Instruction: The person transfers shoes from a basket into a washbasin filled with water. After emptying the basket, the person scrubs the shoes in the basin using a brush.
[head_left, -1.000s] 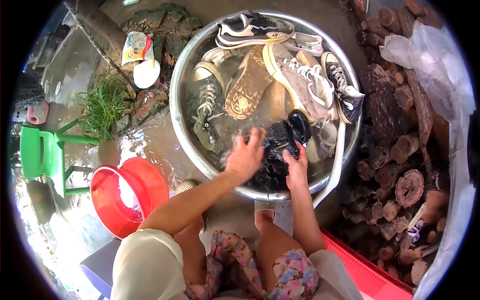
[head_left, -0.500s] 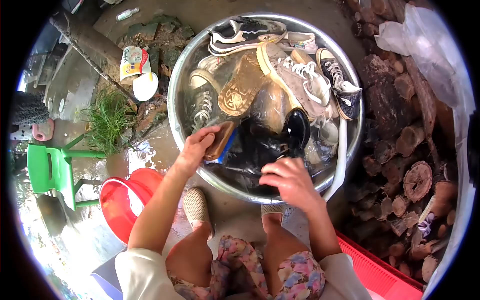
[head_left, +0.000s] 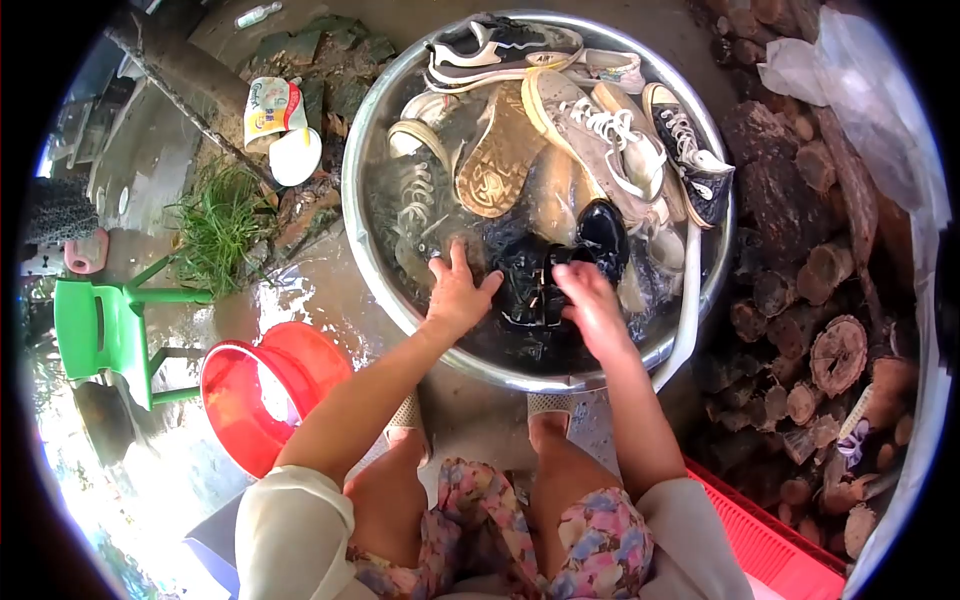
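Observation:
A wide metal basin (head_left: 355, 215) holds water and several shoes. My left hand (head_left: 460, 298) is spread over the water near the basin's front left, fingers apart, with nothing visible in it. My right hand (head_left: 588, 295) has its fingers closed at the buckled strap of a black shoe (head_left: 530, 285). Beside it lies another glossy black shoe (head_left: 603, 232). A brown-soled shoe (head_left: 492, 165) rests sole up, and a grey sneaker with white laces (head_left: 590, 135) leans at its right. The brush is not visible.
A white pipe (head_left: 688, 300) hangs over the basin's right rim. Stacked logs (head_left: 838, 358) stand on the right. To the left are a red tub (head_left: 235, 400) and a green chair (head_left: 100, 330). A red basket (head_left: 760, 535) is at lower right.
My left hand held a brown brush half a second ago; now it is spread over the water without it. My right hand has moved up onto the black shoe's strap.

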